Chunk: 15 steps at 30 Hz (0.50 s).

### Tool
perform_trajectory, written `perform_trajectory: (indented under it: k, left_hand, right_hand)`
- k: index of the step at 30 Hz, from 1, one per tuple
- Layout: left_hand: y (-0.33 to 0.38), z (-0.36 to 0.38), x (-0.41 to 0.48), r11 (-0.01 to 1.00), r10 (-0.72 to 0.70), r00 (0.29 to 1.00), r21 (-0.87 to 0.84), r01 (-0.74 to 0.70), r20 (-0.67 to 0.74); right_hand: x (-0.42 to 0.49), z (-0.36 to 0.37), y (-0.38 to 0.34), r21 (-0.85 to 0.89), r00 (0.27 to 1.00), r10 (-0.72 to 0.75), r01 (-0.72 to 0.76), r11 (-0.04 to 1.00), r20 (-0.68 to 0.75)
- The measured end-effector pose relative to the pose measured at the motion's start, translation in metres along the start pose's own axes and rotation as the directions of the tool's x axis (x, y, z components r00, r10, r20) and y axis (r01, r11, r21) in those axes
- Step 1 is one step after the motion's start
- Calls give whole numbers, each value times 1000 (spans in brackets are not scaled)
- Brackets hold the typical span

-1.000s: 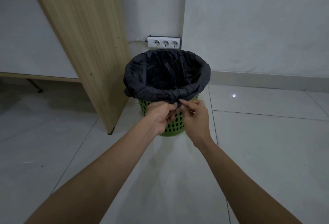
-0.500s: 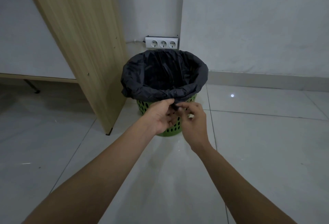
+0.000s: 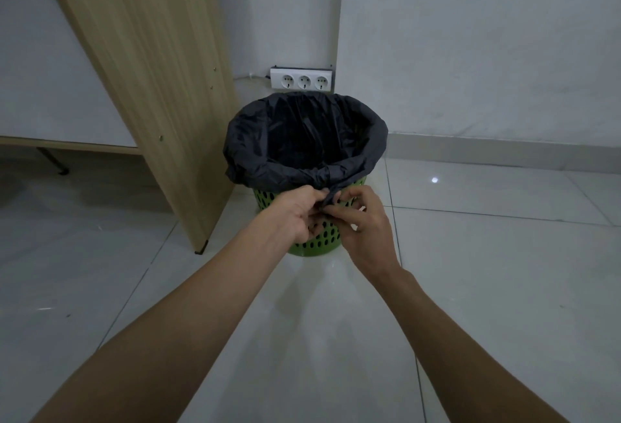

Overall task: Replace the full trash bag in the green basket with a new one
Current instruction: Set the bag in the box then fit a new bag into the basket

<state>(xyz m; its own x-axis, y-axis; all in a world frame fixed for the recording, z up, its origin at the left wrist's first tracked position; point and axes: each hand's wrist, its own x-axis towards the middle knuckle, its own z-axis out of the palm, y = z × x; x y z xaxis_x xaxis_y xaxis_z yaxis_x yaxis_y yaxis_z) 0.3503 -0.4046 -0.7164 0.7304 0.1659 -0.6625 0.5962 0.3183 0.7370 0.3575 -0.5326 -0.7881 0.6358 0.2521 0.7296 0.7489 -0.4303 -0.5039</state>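
Round green basket lined with a black bag on glossy tiles

The perforated plastic green basket [image 3: 314, 247] wears a crinkled black bag [image 3: 302, 140]; left hand [image 3: 295, 212] and right hand [image 3: 364, 226] pinch its gathered front edge, as half a second ago, fingers now more interlaced.

The floor [image 3: 470, 288] consists of large glossy white tiles with thin dark grout lines. A small bright light reflection [image 3: 435, 180] appears on a tile at the right. A light wood-grain panel [image 3: 144, 69] stands upright on the floor at the left, leaning across the view, with small fastener points along its face and a dark foot at its lower corner. A white three-socket power strip [image 3: 303, 80] is mounted low on the wall [image 3: 470, 52], at an inside corner. A pale baseboard [image 3: 504, 153] runs along the wall's foot. A wooden ledge [image 3: 67, 145] extends left behind the panel.
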Motion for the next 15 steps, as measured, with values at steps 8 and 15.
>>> perform_trajectory:
  k: [8,15]
  left_hand:
    - [2,-3,8,997,78,997,1,-78,7]
    - [-2,-11,9,988,151,988,-34,-151,3]
  right_hand:
    - [12,3,-12,-37,957,264,-262,964,116]
    - [34,-11,-25,24,780,528,-568,823,335]
